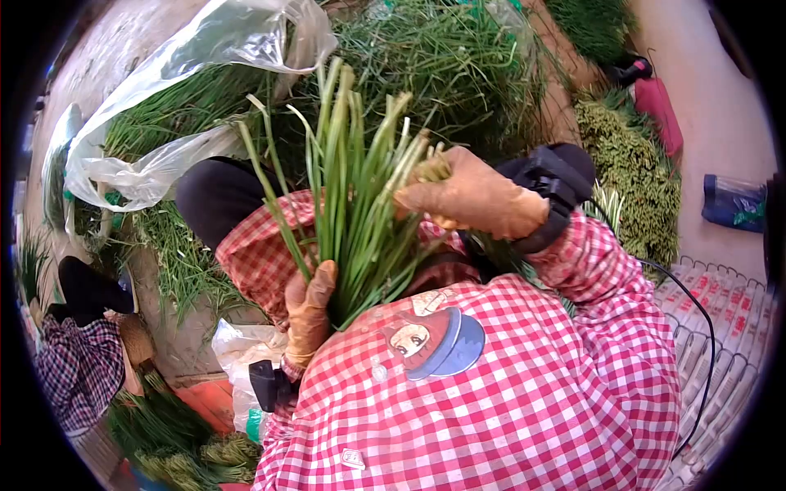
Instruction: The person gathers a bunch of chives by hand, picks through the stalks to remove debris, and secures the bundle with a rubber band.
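Note:
A loose bunch of long green chive-like stalks [352,196] stands over my lap, its paler cut ends pointing up and away from me. My left hand [309,307], in a tan glove, is closed around the lower left side of the bunch, thumb up. In a matching glove, my right hand [475,192] is closed at the upper right of the bunch. A few stalk ends [434,166] poke out between its thumb and fingers. The lower ends of the bunch rest near my checked apron [491,360].
A large heap of loose green stalks [458,74] lies ahead, with a clear plastic bag [106,164] at its left. Stacked budded bundles [626,172] are at the right, near a slatted surface [712,327]. Another person's checked sleeve [78,368] shows at the left, beside more bundles [160,417].

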A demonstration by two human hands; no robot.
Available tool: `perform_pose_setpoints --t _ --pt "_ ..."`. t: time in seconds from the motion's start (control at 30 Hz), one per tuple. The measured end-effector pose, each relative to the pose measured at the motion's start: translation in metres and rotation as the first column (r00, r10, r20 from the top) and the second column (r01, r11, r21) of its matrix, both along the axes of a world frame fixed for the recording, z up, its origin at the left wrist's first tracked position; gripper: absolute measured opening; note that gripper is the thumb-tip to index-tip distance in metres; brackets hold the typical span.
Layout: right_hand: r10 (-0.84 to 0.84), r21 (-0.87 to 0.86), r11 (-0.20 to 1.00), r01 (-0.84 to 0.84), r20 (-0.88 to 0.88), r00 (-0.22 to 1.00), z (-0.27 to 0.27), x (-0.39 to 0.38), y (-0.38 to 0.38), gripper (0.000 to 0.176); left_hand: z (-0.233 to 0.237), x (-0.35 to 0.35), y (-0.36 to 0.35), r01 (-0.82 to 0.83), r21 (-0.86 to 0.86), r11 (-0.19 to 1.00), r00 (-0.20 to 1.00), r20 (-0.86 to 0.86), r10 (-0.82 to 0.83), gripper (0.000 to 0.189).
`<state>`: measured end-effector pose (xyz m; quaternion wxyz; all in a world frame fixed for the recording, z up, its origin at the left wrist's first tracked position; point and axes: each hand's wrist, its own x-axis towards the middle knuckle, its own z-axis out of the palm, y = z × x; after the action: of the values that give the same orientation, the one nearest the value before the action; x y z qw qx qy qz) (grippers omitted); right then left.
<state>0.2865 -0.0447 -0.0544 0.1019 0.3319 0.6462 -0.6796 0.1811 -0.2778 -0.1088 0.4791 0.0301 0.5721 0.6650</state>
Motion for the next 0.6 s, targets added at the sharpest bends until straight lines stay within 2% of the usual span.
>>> perform_pose_setpoints --t 0.03,0.07,0.1,0.17,0.23,0.3,0.33,0.37,0.43,0.47,0.5,0.57,0.6 --pt "0.070 0.018 0.997 -0.071 0.052 0.996 0.009 0.001 0.006 0.037 -0.021 -0.003 -0.013 0.042 0.039 0.998 0.998 -0.052 -0.040 0.029" --pt "0.192 0.116 0.967 -0.225 0.245 0.950 0.025 -0.004 0.014 0.026 -0.017 0.000 -0.012 0.034 0.020 0.999 0.998 -0.046 -0.033 0.030" --pt "0.201 0.202 0.948 -0.247 0.225 0.954 0.028 0.001 0.024 0.031 -0.012 0.003 -0.008 0.029 0.001 1.000 0.999 -0.036 -0.029 0.030" --pt "0.177 0.333 0.924 -0.187 0.062 0.982 0.043 0.004 0.050 0.032 -0.002 0.001 -0.004 0.045 0.032 0.998 0.999 0.000 -0.045 0.030" --pt "0.033 0.478 0.878 -0.024 -0.010 0.999 0.071 0.005 0.064 0.030 -0.001 0.003 0.000 0.067 0.051 0.996 0.997 0.024 -0.068 0.031" --pt "-0.056 0.681 0.727 0.087 -0.067 0.996 0.092 0.001 0.072 0.031 -0.002 0.003 -0.003 0.086 0.047 0.995 0.996 0.022 -0.087 0.031" --pt "0.031 0.817 0.575 0.050 -0.083 0.996 0.095 -0.008 0.080 0.043 -0.002 0.003 -0.004 0.100 0.047 0.994 0.995 0.014 -0.101 0.031" --pt "0.216 0.881 0.470 -0.062 -0.046 0.975 0.099 -0.030 0.089 0.028 -0.001 0.004 -0.004 0.118 0.046 0.992 0.993 0.004 -0.118 0.032" --pt "0.360 0.880 0.392 -0.267 0.121 0.925 0.127 -0.061 0.080 0.019 0.001 0.004 -0.004 0.165 0.048 0.985 0.986 -0.019 -0.164 0.033" --pt "0.456 0.847 0.384 -0.368 0.173 0.873 0.111 -0.078 0.085 0.019 0.000 0.004 -0.003 0.198 0.054 0.979 0.980 -0.040 -0.196 0.032" --pt "0.548 0.806 0.369 -0.463 0.213 0.809 0.096 -0.095 0.091 0.028 0.000 0.003 -0.002 0.210 0.061 0.976 0.977 -0.055 -0.206 0.032" --pt "0.773 0.818 0.159 -0.552 0.245 0.586 0.050 -0.128 0.108 0.047 -0.002 0.004 0.001 0.216 0.076 0.973 0.974 -0.079 -0.210 0.032" --pt "0.809 0.827 0.047 -0.561 0.298 0.507 0.050 -0.134 0.094 0.039 -0.005 0.003 -0.001 0.234 0.071 0.970 0.970 -0.087 -0.228 0.031"
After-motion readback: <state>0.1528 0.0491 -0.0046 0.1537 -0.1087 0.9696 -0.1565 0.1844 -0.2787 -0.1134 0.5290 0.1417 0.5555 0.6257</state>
